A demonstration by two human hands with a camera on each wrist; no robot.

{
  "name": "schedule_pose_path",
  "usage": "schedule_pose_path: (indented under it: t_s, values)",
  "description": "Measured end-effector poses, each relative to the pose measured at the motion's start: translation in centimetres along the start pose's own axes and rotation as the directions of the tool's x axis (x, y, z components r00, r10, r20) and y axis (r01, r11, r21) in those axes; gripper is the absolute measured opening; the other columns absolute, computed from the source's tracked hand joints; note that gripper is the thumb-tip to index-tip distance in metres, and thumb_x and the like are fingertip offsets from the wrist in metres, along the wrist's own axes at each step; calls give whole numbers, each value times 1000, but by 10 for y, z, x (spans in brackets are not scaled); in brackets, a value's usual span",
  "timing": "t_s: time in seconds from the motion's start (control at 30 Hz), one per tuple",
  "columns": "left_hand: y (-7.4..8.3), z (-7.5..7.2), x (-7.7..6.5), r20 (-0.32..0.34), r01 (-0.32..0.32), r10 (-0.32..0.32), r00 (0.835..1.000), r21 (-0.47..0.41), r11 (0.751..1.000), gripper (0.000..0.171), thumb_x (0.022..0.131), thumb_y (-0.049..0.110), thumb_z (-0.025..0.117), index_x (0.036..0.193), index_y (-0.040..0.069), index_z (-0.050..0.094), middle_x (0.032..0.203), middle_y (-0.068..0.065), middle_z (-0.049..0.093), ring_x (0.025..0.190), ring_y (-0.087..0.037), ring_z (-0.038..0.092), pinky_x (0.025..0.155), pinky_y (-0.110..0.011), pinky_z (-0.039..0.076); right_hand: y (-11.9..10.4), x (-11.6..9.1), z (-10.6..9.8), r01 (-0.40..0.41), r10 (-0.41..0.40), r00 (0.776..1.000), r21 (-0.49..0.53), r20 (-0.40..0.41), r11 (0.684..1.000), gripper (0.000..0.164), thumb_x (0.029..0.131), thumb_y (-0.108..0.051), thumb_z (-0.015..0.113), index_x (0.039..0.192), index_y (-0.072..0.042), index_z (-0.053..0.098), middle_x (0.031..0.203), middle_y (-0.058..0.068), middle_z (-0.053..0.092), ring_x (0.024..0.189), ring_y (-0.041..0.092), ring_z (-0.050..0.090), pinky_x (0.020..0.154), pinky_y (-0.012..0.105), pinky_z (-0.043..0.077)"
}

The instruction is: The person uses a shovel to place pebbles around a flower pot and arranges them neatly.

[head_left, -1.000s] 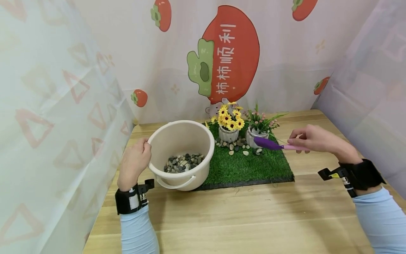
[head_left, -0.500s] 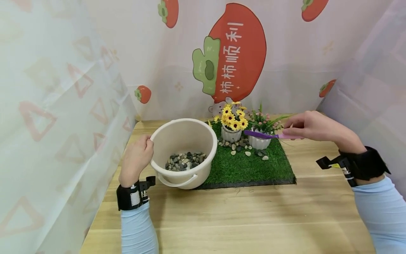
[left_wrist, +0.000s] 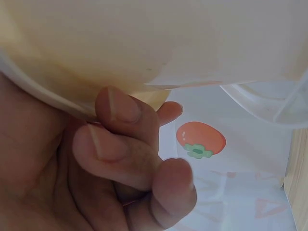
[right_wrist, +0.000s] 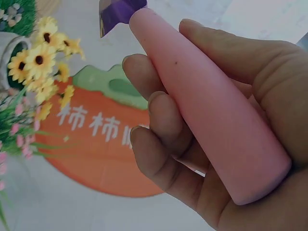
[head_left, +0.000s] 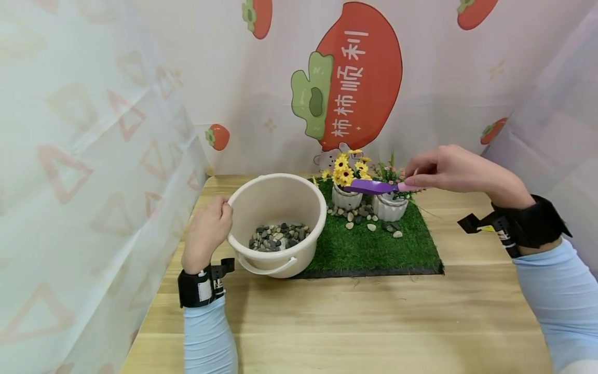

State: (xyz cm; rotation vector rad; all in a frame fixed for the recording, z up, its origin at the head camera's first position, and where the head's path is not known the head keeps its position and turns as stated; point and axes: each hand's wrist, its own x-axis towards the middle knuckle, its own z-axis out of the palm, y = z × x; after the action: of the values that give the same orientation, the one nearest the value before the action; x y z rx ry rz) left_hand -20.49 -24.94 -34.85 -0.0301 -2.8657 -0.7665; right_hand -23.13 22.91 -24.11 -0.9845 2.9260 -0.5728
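My left hand [head_left: 208, 228] grips the rim of a cream bucket [head_left: 314, 244] at its left side; the curled fingers show against the outer wall in the left wrist view. Inside the bucket lie grey and tan pebbles [head_left: 279, 237]. A garden trowel with a purple blade [head_left: 371, 187] and a pink handle [right_wrist: 207, 101] is in my right hand [head_left: 455, 169], fingers and thumb wrapped round the handle. Its blade hangs level in front of the yellow flowers [head_left: 344, 170] and above the two white pots [head_left: 390, 209]. Whether the blade carries anything cannot be told.
An artificial grass mat [head_left: 374, 254] lies under the pots on the wooden table [head_left: 374, 322], partly behind the bucket. Loose stones [head_left: 371, 227] are scattered around the pot bases. A pink-flowered plant [right_wrist: 17, 120] stands in the right pot. Printed curtains [head_left: 261, 114] enclose the back and sides.
My right hand has raised the trowel and carried it left, from beside the right pot to in front of the yellow flowers. Dark stones now show below the right pot. My left hand keeps its grip.
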Motion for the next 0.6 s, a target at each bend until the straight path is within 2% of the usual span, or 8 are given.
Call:
schedule_pose_path:
  t_s: [0.2, 0.37, 0.6]
  values:
    - [0, 0, -1, -17, -11, 11, 1000, 1, 1000, 49, 104, 28, 25, 132, 3, 55, 112, -23, 68, 90, -35, 67, 67, -42, 49, -15, 13, -4, 118, -118, 993, -16, 2, 993, 3, 92, -31, 69, 89, -32, 69, 66, -14, 58, 57, 5, 47, 58, 24, 37]
    - [0, 0, -2, -7, -2, 2, 1000, -8, 1000, 47, 104, 31, 30, 132, 5, 55, 106, -19, 69, 84, -30, 66, 61, -33, 45, -34, 25, -5, 150, -148, 988, -29, 50, 988, 4, 92, -35, 68, 89, -32, 68, 69, -18, 60, 59, 4, 50, 59, 23, 39]
    - [1, -1, -1, 15, 26, -26, 1000, -16, 1000, 47, 103, 36, 33, 134, 7, 53, 107, -18, 70, 82, -28, 66, 60, -31, 44, -57, 45, -1, 245, -235, 966, -87, 105, 966, 4, 92, -34, 67, 93, -29, 66, 72, -15, 59, 63, 2, 50, 64, 24, 39]
